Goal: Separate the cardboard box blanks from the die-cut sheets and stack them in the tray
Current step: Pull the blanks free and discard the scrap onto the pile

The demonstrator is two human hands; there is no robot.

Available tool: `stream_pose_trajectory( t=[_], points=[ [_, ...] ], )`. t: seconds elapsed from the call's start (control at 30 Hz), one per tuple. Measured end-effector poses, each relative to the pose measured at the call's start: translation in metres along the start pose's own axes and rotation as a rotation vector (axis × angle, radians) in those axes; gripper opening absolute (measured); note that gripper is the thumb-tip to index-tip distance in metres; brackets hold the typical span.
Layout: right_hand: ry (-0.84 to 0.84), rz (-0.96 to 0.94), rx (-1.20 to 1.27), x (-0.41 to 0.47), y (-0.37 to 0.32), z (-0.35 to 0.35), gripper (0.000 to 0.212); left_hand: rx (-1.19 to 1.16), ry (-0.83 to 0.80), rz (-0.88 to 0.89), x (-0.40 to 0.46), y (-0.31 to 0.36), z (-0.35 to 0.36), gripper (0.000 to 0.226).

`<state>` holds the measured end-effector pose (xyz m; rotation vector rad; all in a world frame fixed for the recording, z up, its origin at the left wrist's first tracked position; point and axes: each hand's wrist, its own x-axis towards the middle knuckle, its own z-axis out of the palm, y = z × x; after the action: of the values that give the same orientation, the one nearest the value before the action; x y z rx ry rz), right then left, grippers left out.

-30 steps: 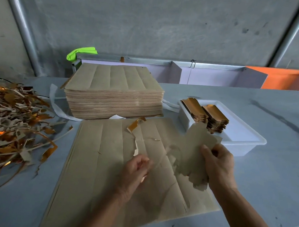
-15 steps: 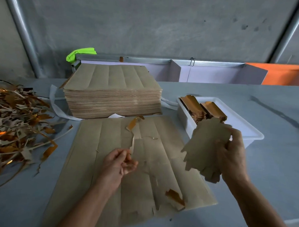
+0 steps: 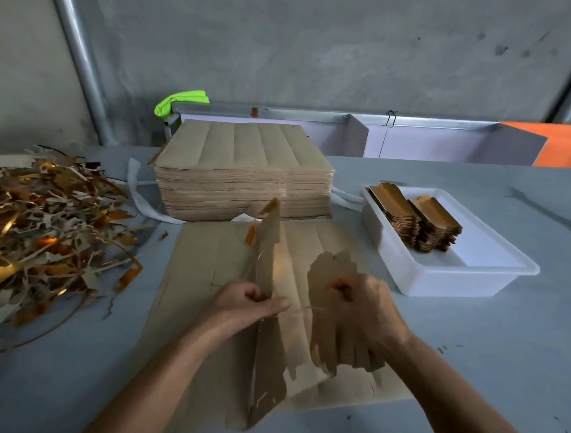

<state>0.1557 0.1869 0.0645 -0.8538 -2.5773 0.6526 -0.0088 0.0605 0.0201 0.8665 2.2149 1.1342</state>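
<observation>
A: What's the step?

B: Pulling the next strip [image 3: 268,248] of blanks out of the die-cut sheet [image 3: 209,278] that lies flat on the tabletop [image 3: 468,339], in front of the big stack of uncut sheets [image 3: 243,172]. The strip stands up on edge from the sheet, gold face partly showing at its top.

A: Hands?

B: Left hand [image 3: 247,304] pinches the lower part of the raised strip between thumb and curled fingers. Right hand [image 3: 363,313] is clenched round a bundle of freed blanks [image 3: 333,284], held upright just right of the strip, over the sheet. Both grasping, neither released.

A: How to do it well?

B: My read: tear along the cut line, pulling up and away steadily, not sideways, so the small nicks snap and the blank flaps don't rip. The sheet has nothing pinning it; it may lift with the strip, so press it down with the heel of the right hand or the bundle's edge. Keep the bundle squared, otherwise it won't sit neatly.

A: Where do they go?

B: White tray [image 3: 455,276], on the right, near the sheet. Two leaning rows of stacked blanks [image 3: 414,222] already sit at its far left end; the rest of its floor is bare. I'd add alongside those, same orientation.

A: Waste?

B: Offcut pile [image 3: 48,232] sits on the left, well apart from the tray. Trimmings belong there, not in the tray.
</observation>
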Motion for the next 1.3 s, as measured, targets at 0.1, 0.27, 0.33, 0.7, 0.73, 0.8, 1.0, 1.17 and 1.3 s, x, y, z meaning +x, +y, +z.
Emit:
stream_pose_trajectory(
  t=[0.1, 0.27, 0.33, 0.7, 0.73, 0.8, 1.0, 1.17, 1.3],
  points=[
    [-0.088, -0.026, -0.001, 0.011, -0.011, 0.011, 0.019, -0.038, -0.179, -0.037, -0.006, 0.0, 0.006, 0.053],
    [-0.233, 0.054, 0.036, 0.018, -0.013, 0.022, 0.016, 0.004, -0.2, -0.031, -0.01, -0.011, 0.013, 0.051],
    [-0.226, 0.093, 0.062, 0.019, -0.012, 0.024, 0.013, 0.013, -0.175, -0.022, -0.009, -0.014, 0.012, 0.045],
    [-0.169, 0.14, 0.087, 0.015, -0.005, 0.019, 0.017, -0.377, -0.014, 0.025, -0.011, -0.033, 0.003, 0.017],
    [-0.198, 0.133, 0.113, 0.016, -0.008, 0.022, 0.018, -0.378, 0.008, 0.027, -0.012, -0.033, 0.004, 0.017],
    [-0.256, 0.131, 0.15, 0.016, -0.015, 0.027, 0.02, -0.369, 0.056, 0.029, -0.012, -0.034, 0.005, 0.015],
    [-0.405, 0.318, 0.505, 0.009, -0.015, 0.027, 0.008, -0.349, 0.105, 0.086, -0.014, -0.037, 0.01, 0.018],
    [-0.423, 0.347, 0.575, 0.002, -0.017, 0.038, 0.005, -0.352, 0.115, 0.111, -0.015, -0.036, 0.013, 0.018],
    [-0.208, 0.411, 0.598, 0.007, -0.023, 0.044, 0.018, -0.373, 0.103, 0.119, -0.017, -0.04, 0.013, 0.018]
  ],
)
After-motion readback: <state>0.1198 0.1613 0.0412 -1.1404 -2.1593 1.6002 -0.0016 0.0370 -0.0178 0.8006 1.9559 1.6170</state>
